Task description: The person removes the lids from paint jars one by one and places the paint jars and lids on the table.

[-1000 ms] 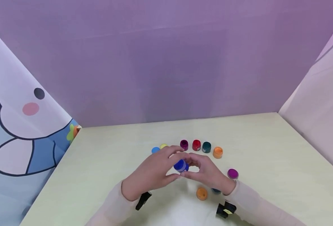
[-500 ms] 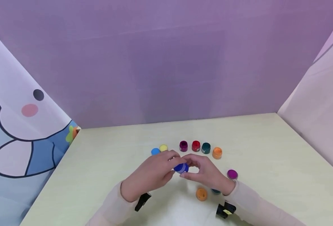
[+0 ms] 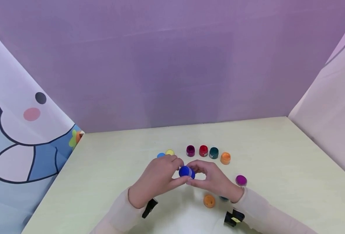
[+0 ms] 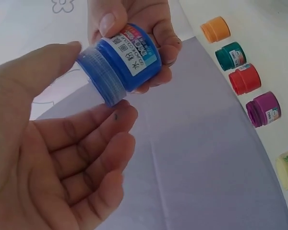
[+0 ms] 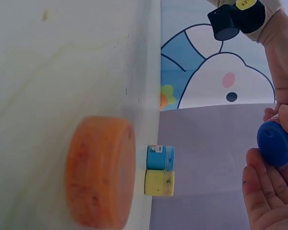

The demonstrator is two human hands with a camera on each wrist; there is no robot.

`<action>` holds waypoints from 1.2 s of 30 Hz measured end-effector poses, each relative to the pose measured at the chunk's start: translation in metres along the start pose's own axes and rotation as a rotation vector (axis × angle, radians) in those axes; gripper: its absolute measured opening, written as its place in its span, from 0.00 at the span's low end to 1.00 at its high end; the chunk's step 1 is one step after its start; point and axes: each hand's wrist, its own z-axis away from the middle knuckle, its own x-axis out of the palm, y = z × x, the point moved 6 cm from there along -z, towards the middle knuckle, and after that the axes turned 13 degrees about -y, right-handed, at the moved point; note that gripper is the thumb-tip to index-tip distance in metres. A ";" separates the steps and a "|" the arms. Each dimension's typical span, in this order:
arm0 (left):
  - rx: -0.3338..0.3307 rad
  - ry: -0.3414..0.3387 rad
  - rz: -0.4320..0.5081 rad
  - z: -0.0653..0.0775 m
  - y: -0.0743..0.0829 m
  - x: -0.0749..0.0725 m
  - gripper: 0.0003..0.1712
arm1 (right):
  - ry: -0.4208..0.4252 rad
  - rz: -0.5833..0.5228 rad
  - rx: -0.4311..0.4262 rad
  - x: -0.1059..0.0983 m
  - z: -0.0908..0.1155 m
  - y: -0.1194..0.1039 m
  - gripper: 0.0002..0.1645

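Observation:
A blue paint jar with a printed label is held tilted above the table. My right hand grips its body, thumb on one side and fingers round the other. My left hand is at the lid, which has a clear ribbed band. In the left wrist view, the left thumb tip meets the lid's upper edge and the index fingertip its lower edge; the other fingers are loosely bent. The jar's blue base faces the camera in the right wrist view.
Purple, red, green and orange jars stand uncapped behind the hands. Light blue and yellow jars are at the left. Orange and purple lids lie nearer; a dark lid is partly hidden by the right wrist.
My left fingers have drawn back from over the lid, showing more of its top. The left thumb came away from it, then returned to its near edge. My right hand stays put.

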 end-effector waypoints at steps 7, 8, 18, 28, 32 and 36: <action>0.119 -0.015 0.079 0.002 0.004 -0.005 0.29 | -0.004 -0.012 0.008 0.000 0.002 0.000 0.23; 0.149 -0.026 0.087 0.002 0.005 -0.005 0.28 | -0.008 -0.019 0.009 0.000 0.002 0.000 0.23; 0.283 -0.035 0.151 0.003 0.011 -0.003 0.13 | -0.035 -0.048 -0.001 0.003 0.001 0.001 0.21; 0.119 -0.033 0.175 0.000 0.003 -0.002 0.15 | -0.018 -0.025 -0.029 0.003 0.001 -0.002 0.23; 0.052 -0.019 0.161 0.000 0.000 0.001 0.17 | -0.022 -0.013 -0.023 0.004 0.002 -0.002 0.23; 0.009 -0.001 0.160 -0.001 -0.002 0.003 0.16 | -0.025 0.011 -0.031 0.005 0.001 -0.002 0.22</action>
